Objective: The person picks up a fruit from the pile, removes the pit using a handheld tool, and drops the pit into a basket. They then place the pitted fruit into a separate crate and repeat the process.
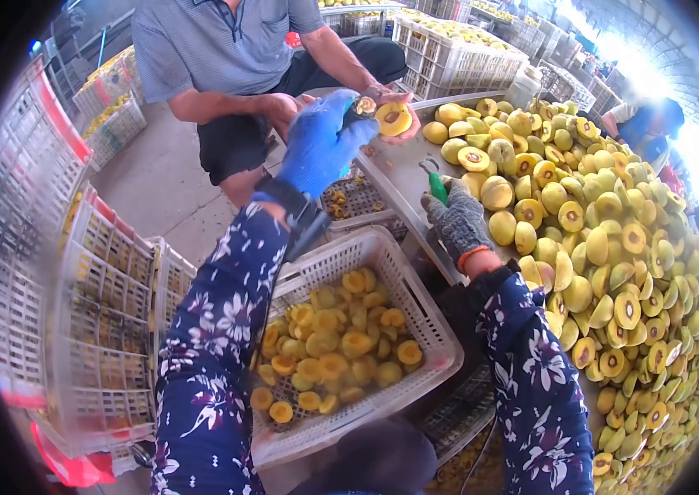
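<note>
My left hand [320, 144], in a blue glove, is raised near a seated person's hands, its fingers curled round something dark that I cannot make out. Beside its fingertips a halved yellow fruit [393, 120] lies in the other person's hand. My right hand [458, 216], in a grey knitted glove, is closed on a green-handled tool [437, 186] with a curved metal end, at the table's edge. A white crate [440, 330] below and between my arms holds many pitted fruit halves [333, 342]. Right of my right hand, halved fruit [597, 247] with stones is heaped.
Stacked white crates [106, 330] stand at the left. A seated person [217, 49] faces me across the metal table edge [390, 186]. Behind are a full crate [456, 54] and a jar [522, 85]. Another person [650, 124] is beyond the heap.
</note>
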{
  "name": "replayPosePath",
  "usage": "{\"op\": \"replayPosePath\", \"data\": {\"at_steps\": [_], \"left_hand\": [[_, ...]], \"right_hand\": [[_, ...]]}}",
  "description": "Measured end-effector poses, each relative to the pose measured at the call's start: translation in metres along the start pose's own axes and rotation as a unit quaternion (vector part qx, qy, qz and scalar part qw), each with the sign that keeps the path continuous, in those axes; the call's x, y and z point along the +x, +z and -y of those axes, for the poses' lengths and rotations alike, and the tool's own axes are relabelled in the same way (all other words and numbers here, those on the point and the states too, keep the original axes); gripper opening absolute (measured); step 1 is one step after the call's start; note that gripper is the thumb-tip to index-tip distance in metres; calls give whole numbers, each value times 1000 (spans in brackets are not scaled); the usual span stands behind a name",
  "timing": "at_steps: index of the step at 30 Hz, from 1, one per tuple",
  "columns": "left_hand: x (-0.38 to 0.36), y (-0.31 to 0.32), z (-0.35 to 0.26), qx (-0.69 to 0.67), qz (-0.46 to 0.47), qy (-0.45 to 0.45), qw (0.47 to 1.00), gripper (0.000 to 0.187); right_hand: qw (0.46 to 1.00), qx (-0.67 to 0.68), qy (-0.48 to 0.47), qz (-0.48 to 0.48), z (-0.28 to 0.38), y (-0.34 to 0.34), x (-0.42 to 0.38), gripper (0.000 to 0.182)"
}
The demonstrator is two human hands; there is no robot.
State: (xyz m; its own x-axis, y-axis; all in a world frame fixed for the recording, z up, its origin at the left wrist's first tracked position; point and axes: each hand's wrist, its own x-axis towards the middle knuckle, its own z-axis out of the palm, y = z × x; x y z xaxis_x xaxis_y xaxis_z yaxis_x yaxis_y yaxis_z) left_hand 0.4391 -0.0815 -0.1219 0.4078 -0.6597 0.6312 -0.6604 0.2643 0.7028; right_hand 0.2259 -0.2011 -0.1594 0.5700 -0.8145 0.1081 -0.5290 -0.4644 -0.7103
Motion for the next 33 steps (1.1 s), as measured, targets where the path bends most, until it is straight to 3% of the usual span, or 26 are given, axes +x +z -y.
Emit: {"op": "replayPosePath", "data": {"at_steps": [1,2,4,5,7,10,12,15,17,18,20,21,22,24,29,33], "left_hand": [[-6,2,-5,-166,26,-52,984,21],[-10,3,-8,-164,26,-51,985,21],[-17,4,-21,-244,64,-148,956,18],[-24,8,-29,-339,73,-196,917,20],[-33,18,-45,-386,70,-223,893,21],[-45,41,-56,-447,89,-259,852,24],[-53,59,-70,-499,72,-261,823,25],[-63,86,-93,-529,70,-276,799,23],[-71,99,-114,-581,86,-298,753,23],[-76,103,-126,-583,99,-301,748,23],[-84,114,-156,-582,122,-298,747,23],[-88,115,-171,-530,155,-273,788,24],[-90,116,-185,-533,170,-270,784,24],[-95,118,-213,-510,107,-313,794,28],[-115,123,-270,-555,212,-279,754,33],[-148,132,-337,-583,265,-278,716,26]], "right_hand": [[992,-97,-67,-44,-3,6,3,43],[968,-193,-132,-87,-6,10,6,38],[967,-204,-131,-78,12,0,-1,39],[984,-83,-139,-74,20,-6,-8,37],[987,122,-106,-22,40,-22,-28,32],[982,178,-57,12,66,-33,-62,35],[975,197,-99,12,70,-39,-80,41],[990,130,-49,-9,64,-60,-96,46],[980,96,-162,-71,49,-70,-107,48],[981,94,-152,-81,42,-78,-114,48],[974,21,-200,-100,30,-100,-133,47],[978,15,-179,-105,29,-112,-148,45],[978,11,-171,-118,27,-124,-162,45],[960,-91,-206,-165,25,-148,-192,45],[970,-60,-143,-188,28,-204,-274,35],[959,-182,-87,-201,49,-249,-340,31]]}}
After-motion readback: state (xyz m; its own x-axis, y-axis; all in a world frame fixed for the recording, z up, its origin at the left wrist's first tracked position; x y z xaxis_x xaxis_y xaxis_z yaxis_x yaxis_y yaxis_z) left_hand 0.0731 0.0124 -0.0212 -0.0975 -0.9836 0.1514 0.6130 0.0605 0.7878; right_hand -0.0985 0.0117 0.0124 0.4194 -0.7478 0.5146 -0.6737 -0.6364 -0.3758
